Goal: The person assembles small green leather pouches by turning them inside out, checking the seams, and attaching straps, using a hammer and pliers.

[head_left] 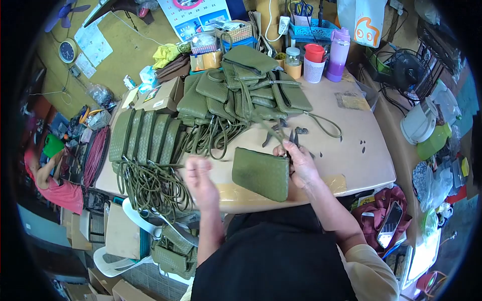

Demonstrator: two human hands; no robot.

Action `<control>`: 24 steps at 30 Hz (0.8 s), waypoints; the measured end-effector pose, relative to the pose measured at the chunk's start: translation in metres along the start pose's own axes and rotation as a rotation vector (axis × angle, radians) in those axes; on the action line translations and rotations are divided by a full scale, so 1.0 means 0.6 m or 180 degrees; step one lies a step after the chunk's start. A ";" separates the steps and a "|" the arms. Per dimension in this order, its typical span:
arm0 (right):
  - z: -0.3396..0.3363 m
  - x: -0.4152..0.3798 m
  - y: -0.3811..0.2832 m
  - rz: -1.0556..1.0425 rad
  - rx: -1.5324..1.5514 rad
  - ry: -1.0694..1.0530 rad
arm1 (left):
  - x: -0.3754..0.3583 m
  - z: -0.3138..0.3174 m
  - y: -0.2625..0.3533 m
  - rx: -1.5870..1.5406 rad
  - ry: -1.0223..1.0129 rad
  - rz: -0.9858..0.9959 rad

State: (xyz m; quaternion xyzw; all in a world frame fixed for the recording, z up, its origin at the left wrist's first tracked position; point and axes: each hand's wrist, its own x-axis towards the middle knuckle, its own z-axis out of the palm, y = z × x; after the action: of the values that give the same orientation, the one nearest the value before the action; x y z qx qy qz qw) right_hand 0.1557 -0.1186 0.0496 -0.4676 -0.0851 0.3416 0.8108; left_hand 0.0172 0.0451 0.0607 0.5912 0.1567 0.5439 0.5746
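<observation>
A small olive-green zip pouch [261, 173] with a woven texture hangs above the table's front edge. My right hand [301, 163] is closed on its upper right corner, by the zip end, and a thin green strap [268, 129] runs up and left from there. To the left of the pouch, apart from it, my left hand [201, 181] is raised with its fingers curled in, slightly blurred, and nothing shows sticking out of it. Dark-handled pliers [293, 136] lie just behind my right hand.
A heap of green pouches [246, 90] covers the back of the table [359, 163]. More stand in a row [145, 133] at left, their straps [150, 188] hanging over the edge. A purple bottle [338, 55] stands at the back right. Another person [55, 185] sits far left.
</observation>
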 end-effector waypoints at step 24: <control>-0.076 0.025 0.026 -0.0460 -0.0275 0.0173 | -0.007 0.016 0.049 0.3257 -0.2948 -0.0031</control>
State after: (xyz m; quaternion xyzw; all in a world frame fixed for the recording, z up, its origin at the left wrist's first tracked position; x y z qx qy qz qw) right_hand 0.1805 -0.1356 0.0090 -0.5039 -0.1112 0.2654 0.8144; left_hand 0.0104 0.0282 0.0861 0.9587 0.1348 0.0904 0.2336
